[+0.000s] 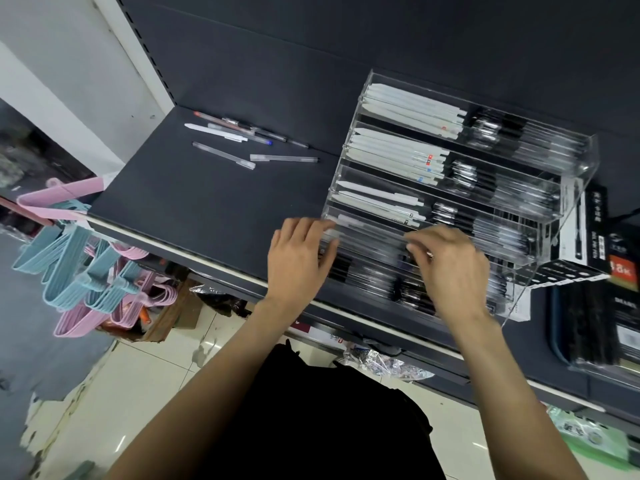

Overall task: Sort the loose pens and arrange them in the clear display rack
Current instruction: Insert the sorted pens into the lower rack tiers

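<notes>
Both forearms reaching up from the bottom of the view toward the front of the clear display rack (460, 188) on the dark shelf (194, 209). Left hand (299, 259) palm down at the rack's front left corner, fingers spread and lightly bent, fingertips against the lower front tiers; no pen visibly held. Right hand (446, 268) palm down over the middle of the lower tiers, fingers curled toward the acrylic edge; blurred, so cannot tell whether anything is pinched there. Rack stepped in several tiers rising toward the back, each split into compartments: white pens (412, 109) lying on the left side, black-and-silver pens (491, 128) in the middle, clear-barrelled ones to the right. Lowest tiers under the hands mostly dark and blurred. Loose pens (239, 133) well apart from both hands, up and left on the shelf: a small cluster of mixed clear and white pens with red and blue tips, plus two frosted pens (225, 155) lying singly just in front of the cluster. Pink and blue hangers (79, 258) hanging off the shelf's left end.
</notes>
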